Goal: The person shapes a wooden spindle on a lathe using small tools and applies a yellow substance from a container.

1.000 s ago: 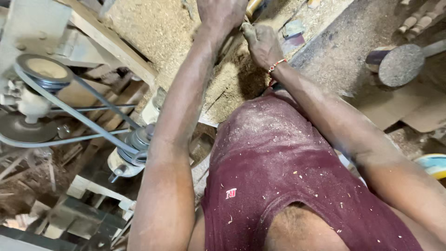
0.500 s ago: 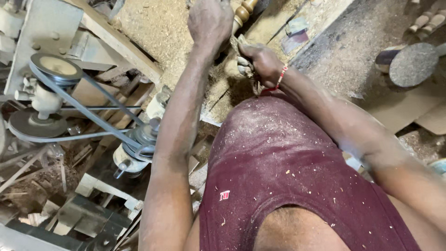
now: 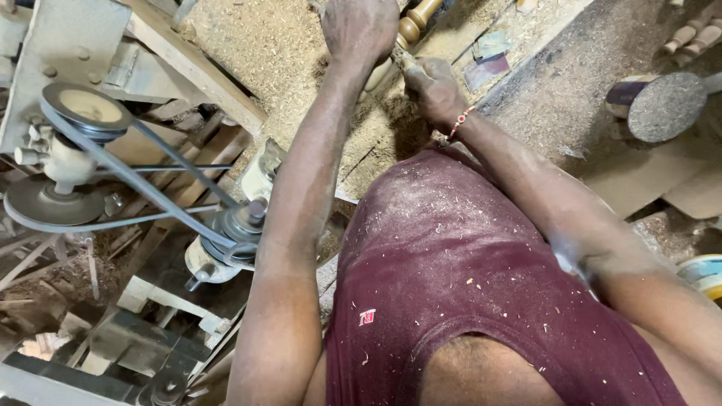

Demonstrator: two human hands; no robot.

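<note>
Looks like the shaping step: pressing a thin tool point(image 3: 399, 57) against the turned wooden post point(image 3: 412, 24) at the top of the worktop point(image 3: 263, 53), deep in sawdust. Gripping the tool with both hands, close together: left hand point(image 3: 359, 30) in a fist up front by the post, right hand point(image 3: 432, 86) shut tight around the back end. Calls next for a firm, steady hold and a slow slide along the post, well away from the belt point(image 3: 143, 180) and wheels on the left.

Sleeveless maroon top point(image 3: 466, 278), sawdust-flecked, small red-white patch at chest. Bare arms. Red/white bead bracelet point(image 3: 460, 124) on right wrist. Both hands dusty, no gloves.
</note>
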